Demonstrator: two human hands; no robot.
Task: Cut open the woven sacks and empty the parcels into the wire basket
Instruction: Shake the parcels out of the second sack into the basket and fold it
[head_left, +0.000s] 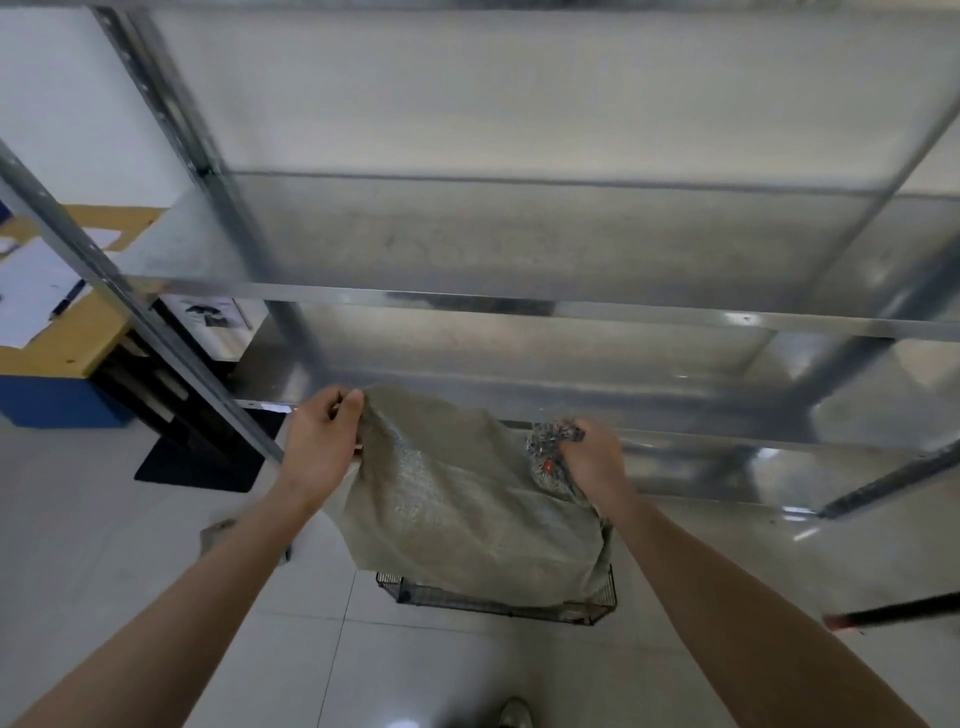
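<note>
My left hand (324, 436) pinches a corner of the woven sack (467, 512); my right hand (592, 460) grips its bunched end. It overhangs the wire basket (493, 605), hiding the inside.

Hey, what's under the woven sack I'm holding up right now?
A black wire basket sits under the woven sack. Only its near wall and corners show. The sack hangs over the rest, so whatever lies inside the basket is hidden.
</note>
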